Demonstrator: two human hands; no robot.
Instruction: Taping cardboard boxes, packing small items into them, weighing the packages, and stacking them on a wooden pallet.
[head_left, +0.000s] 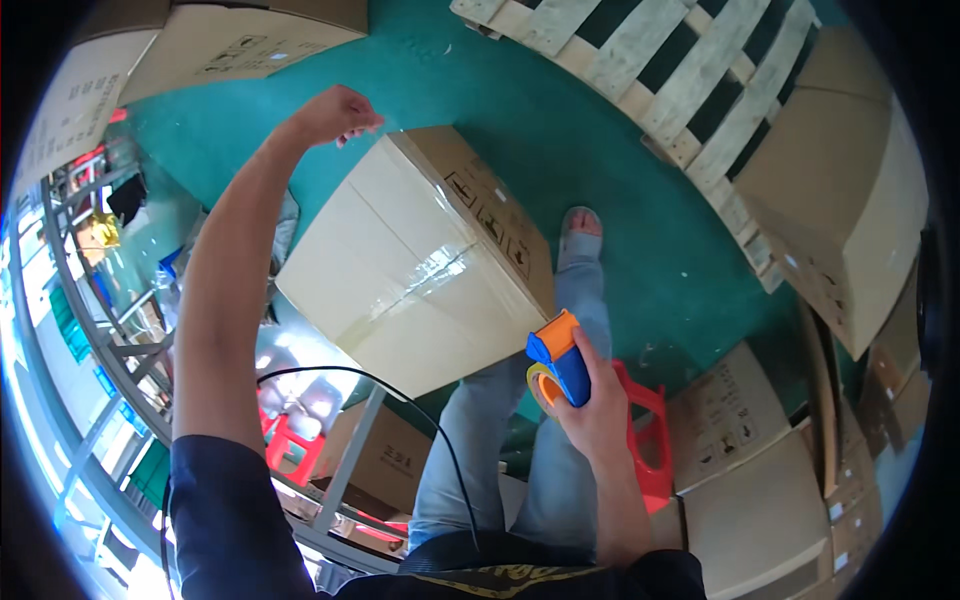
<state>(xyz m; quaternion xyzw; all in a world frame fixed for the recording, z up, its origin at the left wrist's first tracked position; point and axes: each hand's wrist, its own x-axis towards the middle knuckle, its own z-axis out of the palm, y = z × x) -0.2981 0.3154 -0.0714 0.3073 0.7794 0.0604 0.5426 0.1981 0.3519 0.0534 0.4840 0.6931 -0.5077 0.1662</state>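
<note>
In front of me stands a large cardboard box [400, 255], its top flaps closed and a shiny strip of clear tape across the seam. My right hand [590, 410] grips a blue and orange tape dispenser [562, 365] beside the box's near right corner. My left hand [338, 115] is raised past the box's far left corner with the arm stretched out. Its fingers are curled together; whether anything is pinched in them is too small to tell.
A wooden pallet [690, 75] lies at the far right, with an open carton [820, 180] by it. Flattened cardboard [750, 510] and a red stool [652, 440] are at the near right. Metal racking [130, 350] runs along the left. A black cable [440, 430] hangs across my view.
</note>
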